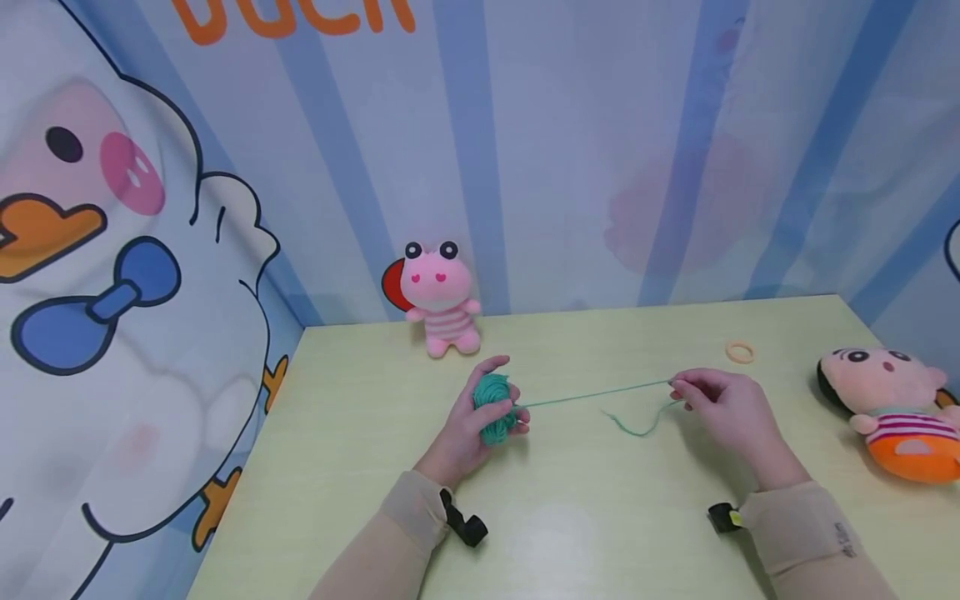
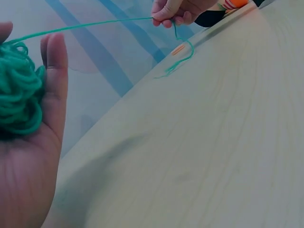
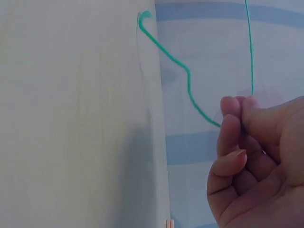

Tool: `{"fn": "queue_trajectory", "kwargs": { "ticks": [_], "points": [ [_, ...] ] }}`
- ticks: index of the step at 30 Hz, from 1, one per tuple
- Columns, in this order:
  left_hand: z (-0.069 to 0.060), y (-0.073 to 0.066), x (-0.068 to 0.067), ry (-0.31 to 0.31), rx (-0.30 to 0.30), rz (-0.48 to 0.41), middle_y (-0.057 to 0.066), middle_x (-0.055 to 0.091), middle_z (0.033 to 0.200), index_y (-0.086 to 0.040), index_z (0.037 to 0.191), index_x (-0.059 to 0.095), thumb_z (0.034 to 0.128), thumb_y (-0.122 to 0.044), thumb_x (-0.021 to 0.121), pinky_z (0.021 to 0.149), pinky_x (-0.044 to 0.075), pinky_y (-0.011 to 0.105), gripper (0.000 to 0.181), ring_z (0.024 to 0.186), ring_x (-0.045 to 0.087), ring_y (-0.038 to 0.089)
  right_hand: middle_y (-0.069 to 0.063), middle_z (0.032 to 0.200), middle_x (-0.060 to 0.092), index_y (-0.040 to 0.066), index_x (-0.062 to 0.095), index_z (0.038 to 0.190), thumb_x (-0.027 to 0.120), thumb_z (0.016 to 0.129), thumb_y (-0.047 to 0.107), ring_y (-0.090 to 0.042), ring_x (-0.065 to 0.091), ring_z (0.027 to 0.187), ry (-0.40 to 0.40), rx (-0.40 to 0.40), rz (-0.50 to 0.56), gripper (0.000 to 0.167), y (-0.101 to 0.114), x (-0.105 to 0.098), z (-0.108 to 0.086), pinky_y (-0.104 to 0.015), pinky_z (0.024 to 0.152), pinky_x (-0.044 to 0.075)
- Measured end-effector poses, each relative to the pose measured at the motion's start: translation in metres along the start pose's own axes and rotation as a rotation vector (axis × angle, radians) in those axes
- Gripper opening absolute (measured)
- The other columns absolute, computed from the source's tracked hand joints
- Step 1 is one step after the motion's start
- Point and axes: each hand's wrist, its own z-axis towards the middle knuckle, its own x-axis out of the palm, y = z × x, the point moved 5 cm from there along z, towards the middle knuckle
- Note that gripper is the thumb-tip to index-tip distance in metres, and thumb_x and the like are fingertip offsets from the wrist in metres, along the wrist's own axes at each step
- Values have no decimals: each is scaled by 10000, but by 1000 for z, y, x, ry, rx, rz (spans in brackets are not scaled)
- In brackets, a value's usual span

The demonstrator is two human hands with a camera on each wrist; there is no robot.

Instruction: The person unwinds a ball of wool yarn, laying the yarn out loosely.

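A small ball of green yarn (image 1: 492, 407) sits in my left hand (image 1: 467, 435), the thumb and fingers curled round it. From the ball a strand of yarn (image 1: 592, 394) runs taut to the right. My right hand (image 1: 726, 417) pinches that strand between thumb and fingertips. Past the pinch, a loose tail of yarn (image 3: 189, 85) hangs in a curve, its end frayed in the left wrist view. Loose loops show on the ball (image 2: 19, 92) in the left wrist view, where its left part is cut off.
A pink plush toy (image 1: 442, 300) stands at the table's back edge. Another plush doll (image 1: 903, 417) in a striped top lies at the right. A small peach-coloured ring (image 1: 739, 352) lies behind my right hand on the pale wooden table (image 1: 360, 400). A printed curtain (image 1: 555, 167) hangs behind.
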Motion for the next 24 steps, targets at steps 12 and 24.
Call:
{"fn": "queue_trajectory", "kwargs": {
  "ticks": [12,24],
  "points": [
    [3,0,-4,-65,13,49,110,657,1418,-175,1492,445,1109,-33,569,891,662,280,427,965,705,197,-267,1290,770,33,782,1295,642,1117,371,-480,704,1161,-4,169,-131,407,-28,-5,1,-566,902,576],
    [6,5,-8,-117,18,166,161,703,1372,-205,1609,373,1082,-40,670,939,684,344,627,994,803,213,-284,1481,631,44,698,1431,737,1063,332,-498,653,1233,77,3,-120,469,4,16,1,-633,990,571]
  ]
}}
